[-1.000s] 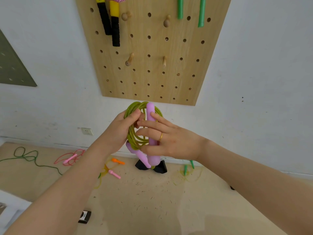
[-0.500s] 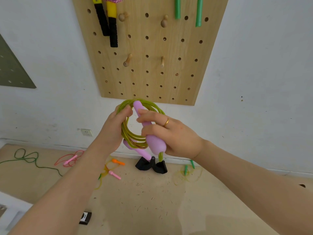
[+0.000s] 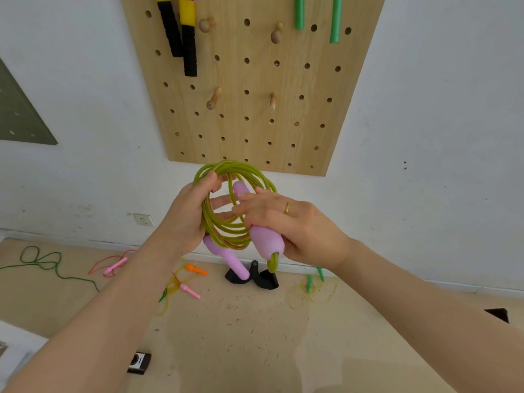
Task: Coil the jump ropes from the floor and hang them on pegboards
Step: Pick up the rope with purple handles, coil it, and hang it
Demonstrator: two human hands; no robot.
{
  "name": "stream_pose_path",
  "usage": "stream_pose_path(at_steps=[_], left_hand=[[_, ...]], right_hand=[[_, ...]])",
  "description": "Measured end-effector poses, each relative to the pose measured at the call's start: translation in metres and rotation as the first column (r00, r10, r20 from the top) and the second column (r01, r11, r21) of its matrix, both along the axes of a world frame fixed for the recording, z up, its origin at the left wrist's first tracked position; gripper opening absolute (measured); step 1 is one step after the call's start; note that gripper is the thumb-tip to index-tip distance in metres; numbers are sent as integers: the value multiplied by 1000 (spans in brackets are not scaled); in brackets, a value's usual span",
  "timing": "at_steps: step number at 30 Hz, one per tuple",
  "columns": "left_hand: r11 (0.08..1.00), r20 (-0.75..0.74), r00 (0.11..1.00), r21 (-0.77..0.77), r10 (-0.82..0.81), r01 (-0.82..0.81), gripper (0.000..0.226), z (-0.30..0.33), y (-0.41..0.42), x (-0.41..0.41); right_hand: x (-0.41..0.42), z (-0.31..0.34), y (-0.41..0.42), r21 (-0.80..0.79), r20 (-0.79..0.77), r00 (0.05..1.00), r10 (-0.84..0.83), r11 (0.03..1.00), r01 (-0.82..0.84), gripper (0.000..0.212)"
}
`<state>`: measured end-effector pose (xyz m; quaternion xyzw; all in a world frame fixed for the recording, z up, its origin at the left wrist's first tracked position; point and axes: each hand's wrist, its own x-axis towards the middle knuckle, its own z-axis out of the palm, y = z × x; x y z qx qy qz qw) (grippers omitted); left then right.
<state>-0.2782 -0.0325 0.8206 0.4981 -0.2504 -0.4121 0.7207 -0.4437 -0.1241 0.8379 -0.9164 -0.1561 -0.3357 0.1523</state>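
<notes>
A yellow-green jump rope [image 3: 243, 177] is wound into a coil held in front of the wall, just below the wooden pegboard [image 3: 255, 109]. My left hand [image 3: 184, 217] grips the coil's left side, thumb over the top strands. My right hand [image 3: 295, 225] grips one lilac foam handle [image 3: 266, 242], which pokes up through the coil. The second lilac handle [image 3: 226, 256] hangs below the coil. Bare wooden pegs [image 3: 213, 99] stick out of the board above.
A black-and-yellow-handled rope [image 3: 184, 38] and green handles [image 3: 334, 21] hang on the board. On the floor lie a dark green rope [image 3: 42, 259], a pink-handled rope [image 3: 113, 266], an orange-and-pink-handled rope [image 3: 187, 282], a green-handled yellow rope [image 3: 312, 287] and a black stand [image 3: 255, 277].
My right hand has tilted the lilac handle and pushed it further through the coil. The coil has opened wider and risen slightly toward the board.
</notes>
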Motion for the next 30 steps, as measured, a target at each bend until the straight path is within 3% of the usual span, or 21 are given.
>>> stream_pose_path(at_steps=[2, 4, 9, 12, 14, 16, 18, 21, 23, 27, 30], left_hand=[[1000, 13, 1000, 25, -3, 3, 28, -2, -1, -1], [999, 18, 999, 31, -30, 29, 31, -4, 0, -3], [996, 15, 998, -66, -57, 58, 28, 0, 5, -6], [986, 42, 987, -63, -153, 155, 27, 2, 6, -11], [982, 33, 982, -33, -185, 186, 29, 1, 4, -14], [985, 30, 984, 3, -174, 174, 33, 2, 0, -19], [989, -11, 989, 2, -149, 149, 32, 5, -6, -23], [994, -180, 977, -5, -112, 113, 40, 9, -9, -28], [996, -249, 964, -3, -89, 91, 42, 8, -10, -28], [981, -223, 955, -37, -194, 191, 42, 9, -7, -32], [947, -46, 946, 4, -320, 320, 35, 14, -6, -39]], right_hand=[[2, -4, -2, -163, 19, 1000, 16, 987, -12, 15], [6, -7, -2, -170, -26, 999, 21, 985, -25, 16], [7, 4, 1, 276, -194, 979, -54, 955, 107, 27], [10, 13, -10, 376, -259, 946, -195, 882, 285, 25], [16, 12, -16, 273, -303, 894, -328, 869, 412, 23], [25, 5, -14, 70, -293, 840, -457, 866, 496, 23], [30, -1, -3, 26, -244, 832, -499, 854, 520, 32], [23, 4, 2, 406, -137, 888, -439, 793, 455, 31], [15, 7, -2, 503, -90, 882, -462, 744, 440, 28], [13, -1, -8, 323, -315, 834, -453, 776, 543, 71], [20, -4, -9, 372, -425, 733, -531, 636, 676, 87]])
